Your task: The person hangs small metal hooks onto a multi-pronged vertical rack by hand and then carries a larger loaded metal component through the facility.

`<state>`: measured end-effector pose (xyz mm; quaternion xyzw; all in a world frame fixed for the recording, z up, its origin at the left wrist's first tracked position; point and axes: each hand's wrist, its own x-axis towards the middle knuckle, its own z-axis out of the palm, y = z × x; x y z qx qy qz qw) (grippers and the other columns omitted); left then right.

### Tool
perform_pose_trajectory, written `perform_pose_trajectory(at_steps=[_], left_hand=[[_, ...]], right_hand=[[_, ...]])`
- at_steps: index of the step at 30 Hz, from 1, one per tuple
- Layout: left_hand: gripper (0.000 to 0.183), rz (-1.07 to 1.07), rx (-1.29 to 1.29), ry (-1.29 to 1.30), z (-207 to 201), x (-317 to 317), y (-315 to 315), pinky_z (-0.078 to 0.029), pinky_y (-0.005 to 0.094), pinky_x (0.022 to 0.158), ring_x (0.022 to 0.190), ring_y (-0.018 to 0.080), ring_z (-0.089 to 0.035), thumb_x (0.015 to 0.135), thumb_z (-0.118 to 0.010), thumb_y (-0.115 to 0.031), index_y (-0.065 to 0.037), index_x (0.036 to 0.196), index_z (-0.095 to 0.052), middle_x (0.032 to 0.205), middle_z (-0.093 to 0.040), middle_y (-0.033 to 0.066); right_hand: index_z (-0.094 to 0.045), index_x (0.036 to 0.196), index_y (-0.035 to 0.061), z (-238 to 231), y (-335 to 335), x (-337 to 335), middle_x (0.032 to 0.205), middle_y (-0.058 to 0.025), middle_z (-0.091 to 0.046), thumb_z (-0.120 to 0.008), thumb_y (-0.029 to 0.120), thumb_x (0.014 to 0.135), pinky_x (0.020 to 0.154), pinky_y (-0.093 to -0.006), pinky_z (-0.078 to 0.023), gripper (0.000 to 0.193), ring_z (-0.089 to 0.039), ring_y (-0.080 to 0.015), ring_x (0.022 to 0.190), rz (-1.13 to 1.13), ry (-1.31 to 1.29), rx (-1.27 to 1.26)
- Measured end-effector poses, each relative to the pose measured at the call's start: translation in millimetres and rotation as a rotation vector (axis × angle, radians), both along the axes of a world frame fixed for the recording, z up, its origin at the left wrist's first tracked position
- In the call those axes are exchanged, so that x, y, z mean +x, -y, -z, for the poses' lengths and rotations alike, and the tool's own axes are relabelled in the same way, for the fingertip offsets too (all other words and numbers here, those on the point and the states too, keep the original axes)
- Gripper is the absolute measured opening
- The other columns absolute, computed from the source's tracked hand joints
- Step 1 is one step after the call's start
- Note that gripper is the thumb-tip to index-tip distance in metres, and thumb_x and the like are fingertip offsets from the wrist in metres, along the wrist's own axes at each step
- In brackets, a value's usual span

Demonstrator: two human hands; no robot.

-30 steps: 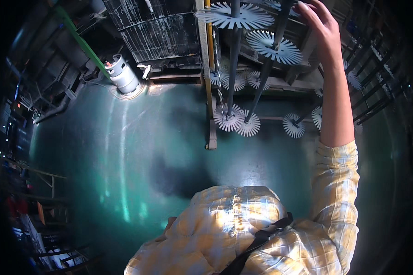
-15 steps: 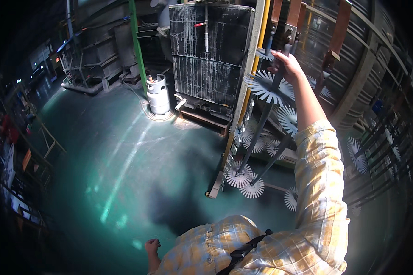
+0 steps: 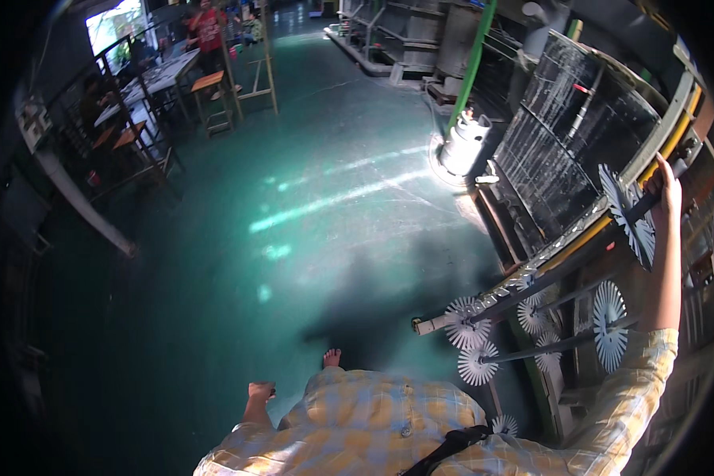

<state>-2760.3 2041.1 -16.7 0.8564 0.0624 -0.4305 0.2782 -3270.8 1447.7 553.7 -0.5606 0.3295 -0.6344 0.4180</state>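
Note:
My right hand [image 3: 665, 190] is raised at the right, fingers wrapped around the upper part of a dark metal rod [image 3: 563, 274]. A pale, slotted fan-like metal disc [image 3: 628, 218] sits on the rod just beside that hand. At the rod's lower end is another toothed disc [image 3: 466, 321]. A second rod with a larger disc [image 3: 610, 325] and a small end disc [image 3: 477, 363] hangs alongside. My left hand [image 3: 262, 392] hangs low at my left side, fingers curled in, with no object showing in it.
A grey gas cylinder [image 3: 464, 149] stands by a green post [image 3: 476, 59]. Behind it is a streaked black tank [image 3: 567, 131]. A yellow pipe [image 3: 591, 238] runs along the frame at right. People sit and stand around a table [image 3: 163, 75] and stools [image 3: 210, 83] at far left.
My view has swung left, bringing the table and people into sight. The rods and discs now appear farther right and tilted. My right hand still grips the rod.

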Motion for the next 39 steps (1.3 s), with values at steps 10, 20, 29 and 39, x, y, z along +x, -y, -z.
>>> perform_pose_trajectory(at_steps=[10,20,29,39], left_hand=[[0.022,-0.203,-0.102,0.035,-23.0,-21.6,-23.7,-0.048,0.0254,0.047,0.058,0.0145,-0.061,0.067,-0.066,-0.015,0.0,0.083,-0.064,0.071,-0.063,0.0093],[0.024,-0.488,-0.175,0.104,-33.2,18.9,-137.3,-0.052,0.0281,0.053,0.062,0.0172,-0.061,0.069,-0.067,-0.016,0.002,0.084,-0.062,0.072,-0.063,0.011],[0.02,-0.861,-0.172,0.191,-44.0,51.9,-277.7,-0.052,0.0277,0.049,0.059,0.0195,-0.061,0.071,-0.064,-0.009,0.005,0.084,-0.06,0.073,-0.062,0.0135],[0.019,-1.188,-0.193,0.169,-19.6,54.0,-314.8,-0.041,0.0262,0.042,0.058,0.0189,-0.062,0.071,-0.063,-0.016,-0.003,0.085,-0.062,0.073,-0.063,0.0103]], right_hand=[[-0.059,0.098,0.0085,3.8,-6.8,95.8,0.052,0.0069,-0.023,-0.056,0.024,0.082,0.047,-0.0214,-0.027,0.023,-0.023,-0.0048,0.044,-0.229,-0.052,-0.007],[-0.063,0.087,0.0081,45.8,-51.7,275.5,0.054,0.007,-0.028,-0.057,0.019,0.081,0.045,-0.02,-0.027,0.014,-0.026,-0.0036,0.046,-0.305,-0.06,-0.003],[-0.05,0.061,0.0062,89.3,-174.7,500.9,0.047,0.0018,-0.032,-0.062,0.018,0.077,0.046,-0.024,-0.036,0.023,-0.03,-0.0079,0.039,-0.407,-0.06,-0.028],[-0.044,0.062,0.0059,118.6,-318.2,759.5,0.049,0.0013,-0.033,-0.063,0.015,0.077,0.044,-0.0231,-0.037,0.025,-0.031,-0.0075,0.039,-0.799,0.026,-0.001]])
